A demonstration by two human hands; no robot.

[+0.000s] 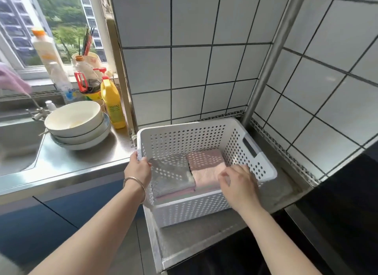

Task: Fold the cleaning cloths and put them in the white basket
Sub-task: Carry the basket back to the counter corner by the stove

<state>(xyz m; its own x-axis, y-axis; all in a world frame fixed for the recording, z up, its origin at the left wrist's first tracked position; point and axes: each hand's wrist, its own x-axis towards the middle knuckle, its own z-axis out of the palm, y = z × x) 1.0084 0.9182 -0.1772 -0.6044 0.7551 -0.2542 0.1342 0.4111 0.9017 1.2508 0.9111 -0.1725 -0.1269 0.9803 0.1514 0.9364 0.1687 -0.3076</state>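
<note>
Left hand (137,168) grips white basket (184,139) rim | steel counter (81,162) | tiled wall (204,70)

The white basket (204,139) stood on the steel counter (282,193) in the tiled corner, a rectangular plastic tub with rows of round holes through its walls and a cut-out handle slot in the right end. My left hand (138,169) gripped its left rim, and my right hand (238,184) hung over the near right part of it, fingers loosely bent. Inside lay the folded cleaning cloths in two flat stacks side by side: a grey cloth (173,174) topped the left stack, with pink and pale layers showing under its front edge, and a pink cloth (205,165) topped the right stack, touching the grey one.
</note>
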